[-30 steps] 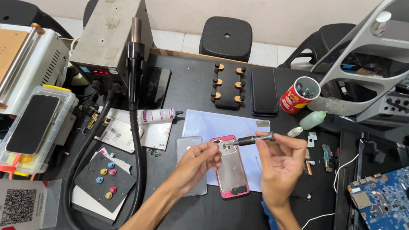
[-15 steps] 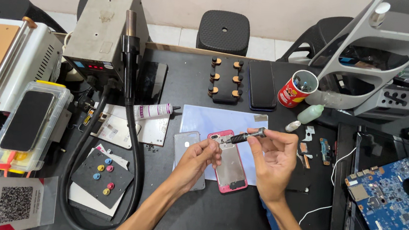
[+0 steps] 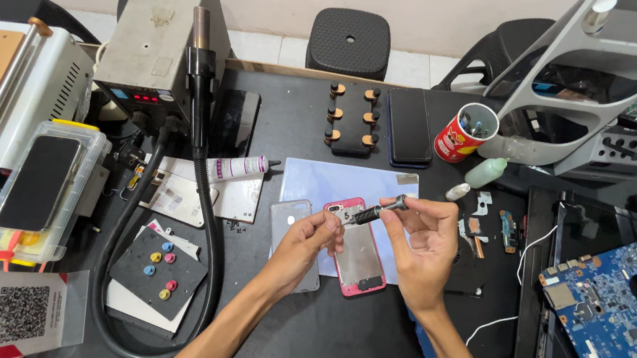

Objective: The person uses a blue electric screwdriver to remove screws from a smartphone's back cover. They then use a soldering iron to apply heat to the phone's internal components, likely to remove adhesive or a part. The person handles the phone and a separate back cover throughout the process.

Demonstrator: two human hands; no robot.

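While both grip it, slim black screwdriver (image 3: 373, 211), silver-capped, right hand (image 3: 424, 242), left hand (image 3: 305, 239), pink-rimmed phone frame (image 3: 357, 248) beneath

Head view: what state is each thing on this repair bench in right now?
Screwdriver: held level by both hands.
Left hand: pinching the tip end.
Right hand: gripping the handle end.
Pink phone frame: flat, opened, no screen.
Grey back cover: flat beside it.
Red can: upright, open, tools inside.
Hot-air station: display lit.

screwdriver (image 3: 376, 209) tip hidden by left hand (image 3: 312, 236), circuit board (image 3: 613, 320) cut off
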